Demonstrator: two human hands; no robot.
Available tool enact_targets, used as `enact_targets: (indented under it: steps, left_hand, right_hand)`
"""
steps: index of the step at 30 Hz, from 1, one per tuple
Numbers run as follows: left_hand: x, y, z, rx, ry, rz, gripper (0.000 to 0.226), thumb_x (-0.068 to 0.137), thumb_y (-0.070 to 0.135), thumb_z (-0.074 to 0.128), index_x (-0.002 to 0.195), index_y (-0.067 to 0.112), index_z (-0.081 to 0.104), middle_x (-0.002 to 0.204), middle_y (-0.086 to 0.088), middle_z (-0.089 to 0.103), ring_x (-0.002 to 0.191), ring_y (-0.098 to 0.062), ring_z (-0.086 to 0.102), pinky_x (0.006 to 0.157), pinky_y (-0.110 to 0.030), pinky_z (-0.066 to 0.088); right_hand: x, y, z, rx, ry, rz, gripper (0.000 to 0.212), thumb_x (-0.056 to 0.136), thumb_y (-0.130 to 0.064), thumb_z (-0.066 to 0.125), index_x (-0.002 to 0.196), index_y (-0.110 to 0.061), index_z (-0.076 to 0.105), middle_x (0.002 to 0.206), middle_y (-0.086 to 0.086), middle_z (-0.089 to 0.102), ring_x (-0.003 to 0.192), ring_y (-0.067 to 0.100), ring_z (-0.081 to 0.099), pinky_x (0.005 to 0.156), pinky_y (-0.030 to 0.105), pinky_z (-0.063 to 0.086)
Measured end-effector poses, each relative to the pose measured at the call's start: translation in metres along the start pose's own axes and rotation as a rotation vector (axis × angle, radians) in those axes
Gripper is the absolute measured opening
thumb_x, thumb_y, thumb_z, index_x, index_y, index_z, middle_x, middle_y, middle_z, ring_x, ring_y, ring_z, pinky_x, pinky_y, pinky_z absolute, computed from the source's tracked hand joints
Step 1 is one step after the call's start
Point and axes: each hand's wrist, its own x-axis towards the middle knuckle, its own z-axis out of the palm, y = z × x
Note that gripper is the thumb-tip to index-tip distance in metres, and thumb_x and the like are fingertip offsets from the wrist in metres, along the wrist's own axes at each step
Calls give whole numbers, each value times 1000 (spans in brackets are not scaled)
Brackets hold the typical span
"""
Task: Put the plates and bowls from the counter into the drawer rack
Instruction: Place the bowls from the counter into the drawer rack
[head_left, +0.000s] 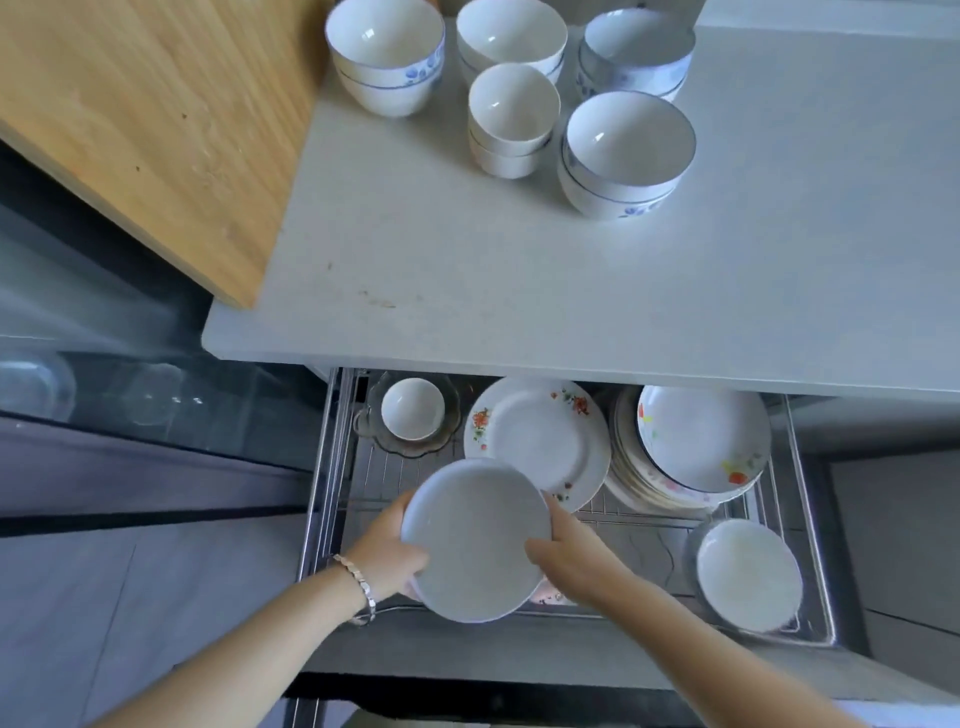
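Both my hands hold a plain white plate (475, 540) over the front left of the open drawer rack (818, 561). My left hand (387, 553) grips its left rim and my right hand (569, 551) grips its right rim. Something patterned shows just under the plate; I cannot tell what it is. In the rack lie a flowered plate (540, 441), a stack of flowered plates (691, 452), a white dish (748, 574) and a small white bowl (413, 408) on a glass dish. Several stacks of white and blue-patterned bowls (626, 153) stand at the back of the white counter (519, 280).
A wooden cutting board (156, 119) overhangs the counter's left edge. Dark glass with clear containers behind it lies to the left of the drawer. Grey cabinet fronts flank the drawer on both sides.
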Motion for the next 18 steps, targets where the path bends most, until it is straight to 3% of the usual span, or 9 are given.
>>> enact_targets:
  steps: [2, 5, 9, 11, 12, 14, 16, 18]
  left_hand:
    - [9, -18, 7, 71, 23, -31, 68, 79, -15, 35, 137, 20, 37, 108, -9, 50, 100, -28, 49, 69, -45, 56]
    - [27, -39, 9, 177, 68, -58, 66, 79, -9, 39, 137, 22, 37, 106, -7, 52, 97, -27, 52, 69, -43, 59]
    - [52, -65, 6, 239, 45, -86, 56, 82, 6, 51, 132, 28, 42, 106, -6, 61, 94, -27, 61, 66, -35, 60]
    - [60, -68, 0, 178, 15, -104, 29, 93, 33, 49, 119, 22, 54, 100, -3, 63, 90, -23, 63, 70, -34, 57]
    - [65, -68, -2, 97, 37, -121, 35, 96, 44, 37, 106, 20, 60, 94, -3, 64, 86, -20, 63, 71, -33, 55]
    - [78, -73, -7, -21, 165, -137, 51, 98, 46, 22, 82, 20, 62, 85, -3, 64, 79, -18, 62, 71, -28, 49]
    - [96, -85, -9, 168, 274, -98, 35, 99, 39, 31, 96, 21, 62, 98, -6, 66, 87, -23, 63, 79, -32, 48]
    - [106, -94, -8, 399, 209, -125, 32, 96, 27, 44, 126, 20, 54, 115, -9, 65, 94, -24, 62, 83, -33, 50]
  right_hand:
    - [14, 14, 16, 9, -13, 64, 65, 82, -5, 38, 142, -28, 31, 120, 7, 56, 101, 26, 54, 79, 30, 52]
    - [36, 26, 34, -3, -8, 108, 65, 84, -2, 37, 144, -24, 28, 128, 10, 55, 94, 21, 49, 55, 20, 43]
    - [61, 44, 51, 12, 51, 157, 65, 82, 1, 35, 142, -25, 34, 124, 11, 57, 91, 23, 48, 68, 25, 45]
    - [67, 53, 55, -15, 61, 174, 67, 82, 1, 34, 143, -28, 32, 120, 13, 58, 90, 25, 49, 73, 27, 45]
    - [70, 58, 57, -32, 59, 189, 68, 83, 0, 34, 144, -29, 30, 120, 13, 58, 89, 25, 49, 72, 27, 43]
    - [73, 67, 60, -55, 62, 204, 68, 84, 0, 33, 145, -30, 28, 119, 14, 59, 90, 26, 50, 72, 25, 41]
    - [74, 73, 63, -72, 69, 213, 67, 85, -1, 34, 144, -31, 29, 115, 14, 59, 91, 26, 51, 72, 25, 40]
    - [74, 76, 63, -73, 73, 213, 66, 85, -2, 34, 144, -32, 30, 104, 10, 58, 86, 25, 52, 70, 25, 40]
